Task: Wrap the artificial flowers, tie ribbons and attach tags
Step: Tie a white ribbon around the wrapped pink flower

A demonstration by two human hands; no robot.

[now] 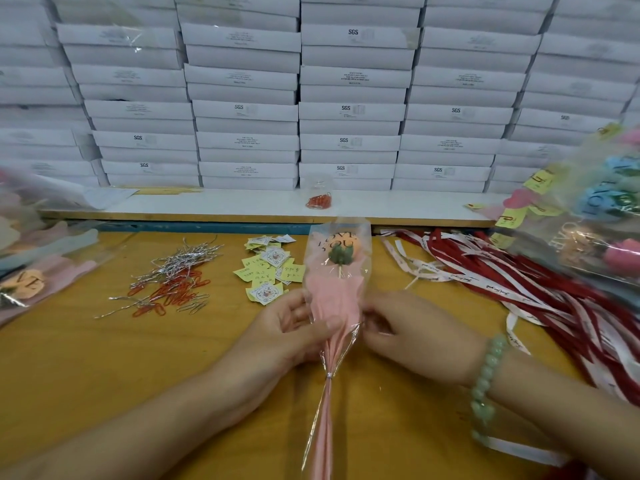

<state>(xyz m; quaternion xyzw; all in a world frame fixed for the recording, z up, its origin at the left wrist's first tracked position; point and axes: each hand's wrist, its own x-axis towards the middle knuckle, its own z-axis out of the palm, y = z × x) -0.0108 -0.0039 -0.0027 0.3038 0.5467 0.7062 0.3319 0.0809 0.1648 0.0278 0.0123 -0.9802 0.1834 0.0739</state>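
A wall of white boxes point(349, 98) fills the twelve o'clock side, and below it spreads the yellow desk point(104, 375). Out at three o'clock, red and white ribbons point(519, 282) sprawl in a loose heap, with finished bouquets point(602, 216) piled above them. Dead centre is the wrapped flower point(334, 299), head pointing to twelve, stem running down to six, pink paper inside clear film. It sits right between the hands: the left hand point(294, 330) grasps the wrap from nine o'clock, and the right hand point(412, 337) pinches its edge from three. Yellow and white tags point(268, 268) lie at eleven o'clock of the hands, paper clips point(173, 292) farther out at ten. A silver tie point(329, 375) cinches the stem just below the hands.
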